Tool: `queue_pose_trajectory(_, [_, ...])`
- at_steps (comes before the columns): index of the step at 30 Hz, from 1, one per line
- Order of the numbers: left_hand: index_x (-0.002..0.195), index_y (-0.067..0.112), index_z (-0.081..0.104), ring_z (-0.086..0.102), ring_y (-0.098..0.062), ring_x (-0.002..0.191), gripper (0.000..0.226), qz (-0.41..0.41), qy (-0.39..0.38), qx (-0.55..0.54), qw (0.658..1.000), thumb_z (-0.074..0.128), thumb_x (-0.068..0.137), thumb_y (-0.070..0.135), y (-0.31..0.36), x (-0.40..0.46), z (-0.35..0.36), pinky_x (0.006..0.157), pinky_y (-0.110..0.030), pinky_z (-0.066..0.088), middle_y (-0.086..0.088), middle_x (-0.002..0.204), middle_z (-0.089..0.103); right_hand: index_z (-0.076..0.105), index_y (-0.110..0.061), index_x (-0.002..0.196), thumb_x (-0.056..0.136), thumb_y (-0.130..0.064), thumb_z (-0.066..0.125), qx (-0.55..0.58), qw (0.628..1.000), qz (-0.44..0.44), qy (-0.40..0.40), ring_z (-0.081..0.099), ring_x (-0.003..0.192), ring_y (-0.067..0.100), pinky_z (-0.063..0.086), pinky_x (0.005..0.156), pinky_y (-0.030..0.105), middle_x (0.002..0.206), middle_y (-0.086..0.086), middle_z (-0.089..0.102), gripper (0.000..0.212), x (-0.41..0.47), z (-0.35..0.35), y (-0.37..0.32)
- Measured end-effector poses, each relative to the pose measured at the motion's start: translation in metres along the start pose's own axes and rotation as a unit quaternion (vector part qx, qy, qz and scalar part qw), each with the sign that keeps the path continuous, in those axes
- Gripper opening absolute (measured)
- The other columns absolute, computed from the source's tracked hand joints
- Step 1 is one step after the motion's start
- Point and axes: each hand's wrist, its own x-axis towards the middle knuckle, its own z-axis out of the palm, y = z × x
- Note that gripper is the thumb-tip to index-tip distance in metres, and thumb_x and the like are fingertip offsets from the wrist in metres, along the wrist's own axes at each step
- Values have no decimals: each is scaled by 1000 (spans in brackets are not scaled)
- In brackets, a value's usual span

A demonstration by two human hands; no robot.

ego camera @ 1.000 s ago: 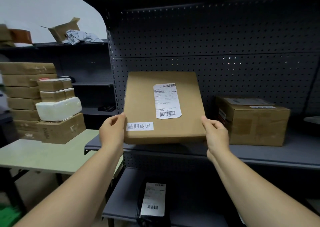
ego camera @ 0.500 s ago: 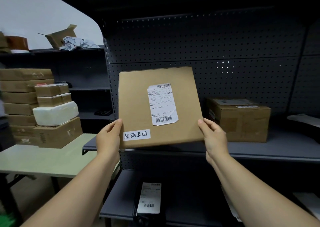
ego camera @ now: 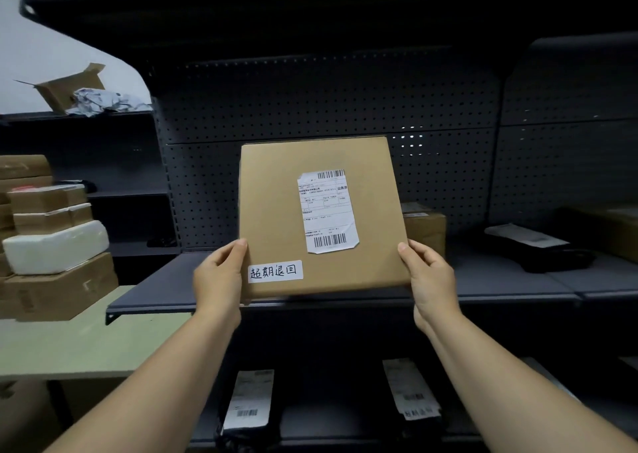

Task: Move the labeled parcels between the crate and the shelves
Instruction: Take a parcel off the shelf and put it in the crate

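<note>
I hold a flat brown cardboard parcel (ego camera: 276, 211) upright in front of the dark shelf unit, its face toward me. It carries a white shipping label with barcodes and a white handwritten sticker at the lower left. My left hand (ego camera: 218, 276) grips its lower left edge, thumb on the front. My right hand (ego camera: 429, 280) grips the lower right edge the same way. The parcel's bottom edge hangs just above the middle shelf (ego camera: 500, 288). No crate is in view.
A brown box (ego camera: 426, 228) stands on the middle shelf behind the parcel, with a dark bagged parcel (ego camera: 538, 249) further right. Two black bagged parcels (ego camera: 247, 404) lie on the lower shelf. At left, stacked cartons (ego camera: 58, 283) sit on a pale green table (ego camera: 86, 345).
The parcel has shifted to the right along the shelf and tilted more upright toward me, with both hands keeping their hold. The view has moved right and up.
</note>
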Motion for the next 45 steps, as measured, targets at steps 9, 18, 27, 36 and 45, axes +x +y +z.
queue_pose_trajectory(9, [85,30,70,59,-3,75,7,-14,-85,-30,996,65,85,35,-6,-114,132,58,-24,46,19,82,65,68,-24,83,86,-18,66,-41,994,-33,97,65,73,-1,50,72,20,86,-9,71,7,2,-166,-78])
queue_pose_trajectory(18, [82,30,70,64,-12,83,11,-76,-230,-55,969,65,84,39,-37,-238,275,77,-34,53,11,88,70,68,-24,89,86,-24,67,-112,966,-76,221,63,78,2,49,70,22,92,-6,71,4,-9,-346,-155])
queue_pose_trajectory(27, [77,31,70,66,-15,83,8,-127,-373,-84,915,67,84,34,-47,-361,404,72,-30,53,7,90,71,66,-9,110,87,-16,66,-138,915,-128,358,61,86,11,48,82,27,99,3,68,25,-38,-482,-222])
queue_pose_trajectory(36, [89,27,70,64,-12,71,9,-149,-470,-98,864,64,88,33,-62,-456,528,51,-24,46,8,81,69,67,-12,110,87,-18,66,-175,853,-170,461,62,80,2,47,69,17,95,-5,69,24,-32,-590,-260])
queue_pose_trajectory(45, [97,20,71,64,-12,66,14,-158,-547,-125,812,63,89,27,-71,-521,683,58,-25,49,1,85,71,67,-21,100,87,-23,66,-194,801,-197,532,63,89,14,52,79,31,98,-1,69,14,40,-690,-295])
